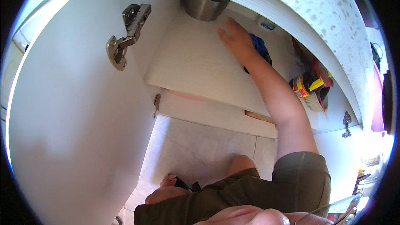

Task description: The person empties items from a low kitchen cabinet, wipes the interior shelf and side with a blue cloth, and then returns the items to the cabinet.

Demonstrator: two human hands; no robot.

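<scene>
My right hand [236, 39] reaches into an open cabinet, slightly blurred, above the pale shelf board [193, 59]. Its fingers are apart and hold nothing. Just beyond the fingertips, at the back, stands a stainless steel pot [204, 7], its top partly hidden by the cabinet's front rail. A dark blue and black object [262, 48] lies beside my wrist, partly covered by my hand and forearm; what it is I cannot tell. A white container with a blue label [266, 24] is farther back to the right. My left hand is out of view.
On the left stands the open white cabinet door [68, 100] with a metal hinge [128, 37]. To the right are a black container with a yellow and red label [299, 87] and a cream ribbed object [313, 102]. A speckled countertop [328, 15] overhangs the opening.
</scene>
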